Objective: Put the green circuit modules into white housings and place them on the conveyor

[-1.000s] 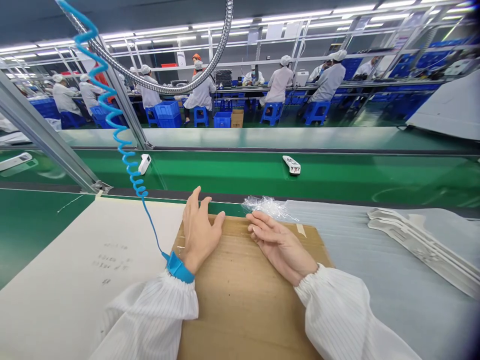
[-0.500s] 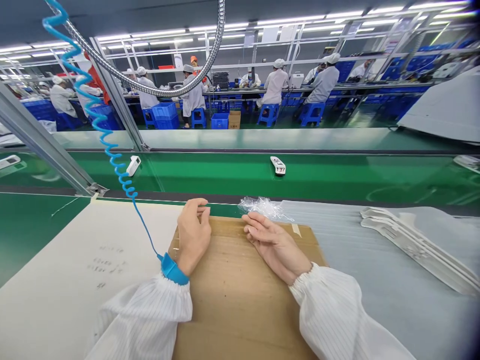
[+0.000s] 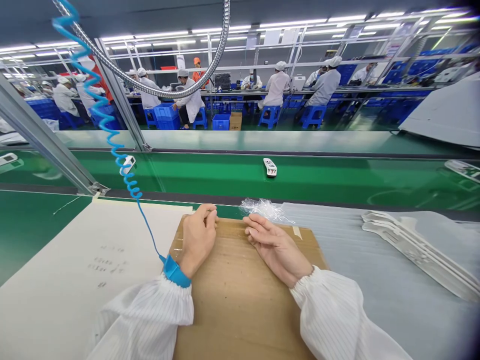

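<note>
Both of my hands rest over a brown cardboard sheet. My left hand, with a blue wrist strap at its wrist, is near the sheet's upper left part; its fingers bend loosely, thumb apart from them, and nothing shows in the grasp. On the other side, my right hand lies palm inward, fingers stretched out and holding nothing. Just beyond its fingertips sits a crumpled heap of clear plastic strips. A piece of tape sticks to the cardboard's far right edge.
A green conveyor belt crosses ahead, carrying a white handheld device and another white device. White plastic parts lie on grey foam at right. A blue coiled cord hangs at left beside a metal post. Co-workers sit farther back.
My left hand has shifted slightly right across the cardboard. The devices on the belt have moved a little left. My right hand is nearly unchanged.
</note>
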Demonstrator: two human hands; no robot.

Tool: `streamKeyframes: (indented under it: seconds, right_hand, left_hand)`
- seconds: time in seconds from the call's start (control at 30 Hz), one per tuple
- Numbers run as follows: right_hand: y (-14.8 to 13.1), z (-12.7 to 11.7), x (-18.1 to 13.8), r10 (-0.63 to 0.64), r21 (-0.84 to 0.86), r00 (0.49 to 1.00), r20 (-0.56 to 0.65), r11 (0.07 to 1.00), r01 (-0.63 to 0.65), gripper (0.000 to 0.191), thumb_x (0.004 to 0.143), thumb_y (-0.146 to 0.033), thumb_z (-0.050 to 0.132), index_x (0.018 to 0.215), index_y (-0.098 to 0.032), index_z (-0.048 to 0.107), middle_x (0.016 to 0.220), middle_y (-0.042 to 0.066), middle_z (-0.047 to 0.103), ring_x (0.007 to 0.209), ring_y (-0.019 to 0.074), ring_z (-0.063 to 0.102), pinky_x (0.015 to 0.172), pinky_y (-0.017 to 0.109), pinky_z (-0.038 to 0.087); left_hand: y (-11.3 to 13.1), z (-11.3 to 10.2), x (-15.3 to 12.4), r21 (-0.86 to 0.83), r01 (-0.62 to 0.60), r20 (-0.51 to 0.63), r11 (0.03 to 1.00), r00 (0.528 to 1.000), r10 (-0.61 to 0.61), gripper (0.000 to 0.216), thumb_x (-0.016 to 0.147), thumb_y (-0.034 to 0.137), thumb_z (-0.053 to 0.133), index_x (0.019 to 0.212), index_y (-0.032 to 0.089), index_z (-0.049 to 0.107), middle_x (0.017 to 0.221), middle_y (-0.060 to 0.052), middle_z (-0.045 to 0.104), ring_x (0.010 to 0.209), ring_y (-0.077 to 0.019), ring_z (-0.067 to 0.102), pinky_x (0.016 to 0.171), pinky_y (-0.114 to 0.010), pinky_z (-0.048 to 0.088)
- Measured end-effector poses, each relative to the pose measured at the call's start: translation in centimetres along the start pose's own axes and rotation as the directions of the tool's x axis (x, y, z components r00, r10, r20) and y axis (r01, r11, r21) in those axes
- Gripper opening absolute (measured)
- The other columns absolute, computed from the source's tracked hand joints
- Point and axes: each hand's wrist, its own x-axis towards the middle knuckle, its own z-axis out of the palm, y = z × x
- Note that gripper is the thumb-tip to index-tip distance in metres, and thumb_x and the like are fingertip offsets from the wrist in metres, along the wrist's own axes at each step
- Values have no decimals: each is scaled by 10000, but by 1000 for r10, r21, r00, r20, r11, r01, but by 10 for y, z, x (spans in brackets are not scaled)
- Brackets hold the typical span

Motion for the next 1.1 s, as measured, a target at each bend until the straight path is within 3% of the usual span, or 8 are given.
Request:
streamKeyframes:
  seconds: [0.1, 0.27, 0.33, 0.47, 0.63, 0.8, 0.93, 1.1]
  right_hand:
    - [-3, 1, -4, -12, -60, 1000, -3, 998, 12, 369, 669, -204, 857, 1012, -240, 725, 1177, 45, 681, 896, 153, 623, 845, 310, 498]
    - [-31, -9, 9, -123, -374, 992, -11, 921, 110, 364, 692, -356, 855, 1021, -259, 733, 1160, 48, 695, 904, 179, 621, 809, 332, 479]
    - [-52, -21, 33, -195, -599, 981, 3, 785, 158, 350, 712, -408, 823, 1016, -258, 738, 1129, 58, 711, 910, 204, 628, 806, 351, 481]
    - [-95, -42, 110, -384, -933, 923, -10, 336, 130, 262, 728, -370, 734, 954, -237, 742, 972, 71, 742, 867, 240, 638, 829, 399, 475]
    - [-104, -36, 194, -470, -986, 882, -37, 162, 46, 166, 755, -274, 650, 902, -245, 719, 940, 89, 724, 873, 280, 616, 843, 434, 429]
    - [-74, -13, 212, -505, -991, 863, 8, 111, 74, 46, 810, -298, 609, 813, -252, 607, 965, 102, 707, 965, 319, 604, 874, 463, 412]
    - [-74, 4, 174, -449, -964, 882, 141, 142, 227, 247, 852, -419, 615, 1004, -256, 509, 908, 69, 692, 833, 255, 663, 821, 414, 484]
    - [-82, 18, 81, -335, -819, 916, 221, 446, 360, 466, 860, -618, 600, 1103, -267, 412, 952, 39, 658, 784, 201, 674, 782, 384, 557]
  left_hand:
    - [-6, 4, 1, -56, 0, 8, 998, 1000, 1, 192, 856, 94, 534, 958, 211, 648, 939, -24, 735, 859, -166, 678, 806, -301, 509]
    - [-10, 6, 1, 16, -8, 43, 1000, 999, 7, 227, 878, 71, 483, 937, 214, 649, 926, -29, 718, 881, -198, 642, 825, -356, 489]
    - [-10, 6, 0, 59, -13, 39, 998, 999, 10, 233, 879, 63, 474, 916, 214, 648, 931, -32, 712, 887, -208, 623, 816, -361, 472]
    - [-9, 7, 0, 74, -4, 37, 997, 999, 2, 233, 872, 49, 467, 878, 213, 632, 906, -30, 698, 883, -219, 592, 807, -368, 448]
    - [-10, 9, 0, 45, 10, 43, 999, 999, -12, 232, 865, 45, 461, 867, 218, 615, 900, -32, 688, 887, -226, 580, 820, -384, 447]
    - [-10, 9, -1, 35, 12, 35, 999, 999, -13, 233, 869, 47, 457, 872, 219, 612, 913, -37, 691, 884, -225, 582, 824, -389, 459]
    - [-12, 9, -1, -6, -25, 6, 1000, 1000, 25, 225, 867, 42, 463, 911, 202, 615, 955, -57, 682, 938, -228, 584, 859, -398, 478]
    - [-6, 2, 0, -40, -159, -154, 986, 976, 151, 232, 928, 196, 519, 1147, 178, 593, 1337, -117, 561, 1276, -258, 484, 1106, -453, 382]
